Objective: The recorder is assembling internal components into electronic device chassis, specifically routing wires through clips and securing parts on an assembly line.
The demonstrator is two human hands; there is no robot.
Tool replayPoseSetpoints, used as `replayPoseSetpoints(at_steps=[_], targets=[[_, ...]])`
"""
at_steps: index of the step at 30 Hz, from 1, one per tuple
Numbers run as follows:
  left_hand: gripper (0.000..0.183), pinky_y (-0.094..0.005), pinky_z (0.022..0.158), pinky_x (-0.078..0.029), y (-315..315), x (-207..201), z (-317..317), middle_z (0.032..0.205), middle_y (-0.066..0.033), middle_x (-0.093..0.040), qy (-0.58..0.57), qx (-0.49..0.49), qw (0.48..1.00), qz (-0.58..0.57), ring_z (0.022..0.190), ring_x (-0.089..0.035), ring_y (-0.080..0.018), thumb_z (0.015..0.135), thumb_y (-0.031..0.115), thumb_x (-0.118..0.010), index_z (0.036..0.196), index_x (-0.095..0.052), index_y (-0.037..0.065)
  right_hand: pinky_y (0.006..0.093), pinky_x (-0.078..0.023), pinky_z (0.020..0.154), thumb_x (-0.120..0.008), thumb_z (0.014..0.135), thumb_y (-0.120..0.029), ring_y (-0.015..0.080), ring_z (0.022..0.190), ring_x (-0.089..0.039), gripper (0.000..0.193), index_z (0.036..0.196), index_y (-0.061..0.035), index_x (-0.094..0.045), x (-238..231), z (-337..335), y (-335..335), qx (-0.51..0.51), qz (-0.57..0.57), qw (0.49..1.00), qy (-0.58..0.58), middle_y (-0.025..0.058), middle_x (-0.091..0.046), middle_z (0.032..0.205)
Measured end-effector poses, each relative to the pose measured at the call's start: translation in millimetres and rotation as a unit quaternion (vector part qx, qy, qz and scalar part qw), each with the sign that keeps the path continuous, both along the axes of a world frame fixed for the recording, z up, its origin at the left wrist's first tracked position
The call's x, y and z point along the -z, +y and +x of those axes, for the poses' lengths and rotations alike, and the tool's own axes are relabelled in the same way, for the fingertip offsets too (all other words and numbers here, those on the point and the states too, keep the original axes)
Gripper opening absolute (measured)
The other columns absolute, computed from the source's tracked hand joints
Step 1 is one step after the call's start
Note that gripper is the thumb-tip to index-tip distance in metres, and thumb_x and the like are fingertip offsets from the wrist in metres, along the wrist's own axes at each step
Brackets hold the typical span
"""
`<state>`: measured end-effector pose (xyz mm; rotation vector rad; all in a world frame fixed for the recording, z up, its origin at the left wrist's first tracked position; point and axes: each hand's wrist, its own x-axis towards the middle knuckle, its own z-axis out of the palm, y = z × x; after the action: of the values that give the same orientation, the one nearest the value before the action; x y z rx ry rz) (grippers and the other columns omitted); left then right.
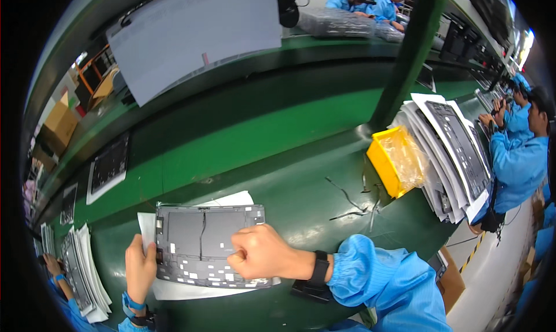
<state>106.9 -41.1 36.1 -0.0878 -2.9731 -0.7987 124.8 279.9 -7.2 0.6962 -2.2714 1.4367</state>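
Note:
A dark grey laptop-cover-like panel (pixel 185 233) lies on white sheets (pixel 200 292) on the green bench in front of me. Small white patches dot its lower part, and a thin black cable (pixel 202 233) runs down its middle. At its left edge, my left hand (pixel 141 265) is closed, thumb by the rim, gripping the panel's side. My right hand (pixel 263 252) is curled into a fist over the panel's right part; whatever its fingers hold, if anything, is hidden. A black band (pixel 319 268) circles my right wrist.
Right of the panel, loose black cables (pixel 353 209) lie beside a yellow bin (pixel 385 164) lined with clear plastic. A tall stack of panels and white sheets (pixel 452 152) leans there. Another stack (pixel 84 274) stands at left, near another person's hand (pixel 53 266). A green post (pixel 408 60) rises behind.

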Motion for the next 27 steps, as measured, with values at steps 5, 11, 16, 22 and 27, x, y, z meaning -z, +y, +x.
replayPoseSetpoints(at_steps=[5, 11, 16, 22, 27], targets=[[0.042, -0.0245, 0.076, -0.05, 1.8, 5.7, -83.1, 0.105, -0.0078, -0.069, -0.031, -0.005, 0.937, 0.347, 0.085, -0.063, -0.0116, 0.093, -0.008, -0.06, 0.133, -0.048, -0.002, 0.0469, -0.045, 0.049, -0.062, 0.07, -0.006, 0.0401, 0.049, -0.052, 0.024, 0.056, -0.0006, -0.044, 10.8, -11.0, -17.9, 0.001, -0.042, 0.998, 0.047, 0.0175, -0.049, 0.054], [0.013, -0.0278, 0.064, -0.04, 26.0, 10.1, -229.5, 0.082, -0.0002, -0.065, -0.01, 0.067, 0.938, 0.339, 0.069, -0.051, -0.0083, 0.095, 0.001, -0.059, 0.099, -0.07, -0.004, 0.0496, -0.043, 0.053, -0.062, 0.076, -0.007, 0.0417, 0.053, -0.05, 0.028, 0.059, 0.0013, -0.041, 10.8, -6.3, -19.0, -0.06, -0.08, 0.993, 0.065, 0.0196, -0.048, 0.059], [0.018, -0.0367, 0.071, -0.048, 41.9, 67.3, -322.1, 0.082, -0.0086, -0.069, 0.066, -0.04, 0.938, 0.339, 0.077, -0.063, -0.0229, 0.087, 0.006, -0.062, 0.099, -0.07, -0.004, 0.053, -0.047, 0.061, -0.062, 0.081, -0.012, 0.0461, 0.06, -0.055, 0.028, 0.062, 0.0039, -0.048, 10.5, -3.9, -14.6, -0.096, -0.07, 0.993, 0.023, 0.0259, -0.054, 0.063], [0.022, -0.052, 0.096, -0.049, 134.4, 34.0, -281.8, 0.098, -0.0201, -0.067, 0.432, -0.04, 0.901, -0.005, 0.102, -0.063, -0.0452, 0.081, 0.004, -0.065, 0.102, -0.07, 0.001, 0.0535, -0.049, 0.061, -0.06, 0.081, -0.014, 0.048, 0.06, -0.057, 0.029, 0.061, 0.0061, -0.053, 16.6, -10.9, -20.1, -0.098, -0.061, 0.993, 0.018, 0.0272, -0.056, 0.061], [0.012, -0.0465, 0.086, -0.048, 283.7, -21.9, -169.8, 0.093, -0.014, -0.066, 0.425, 0.262, 0.864, 0.064, 0.095, -0.06, -0.0364, 0.077, 0.005, -0.068, 0.089, -0.066, 0.006, 0.0542, -0.05, 0.061, -0.061, 0.081, -0.017, 0.0488, 0.062, -0.059, 0.031, 0.062, 0.0069, -0.055, 20.3, -13.6, -19.8, -0.09, -0.009, 0.996, 0.009, 0.0284, -0.057, 0.063]])
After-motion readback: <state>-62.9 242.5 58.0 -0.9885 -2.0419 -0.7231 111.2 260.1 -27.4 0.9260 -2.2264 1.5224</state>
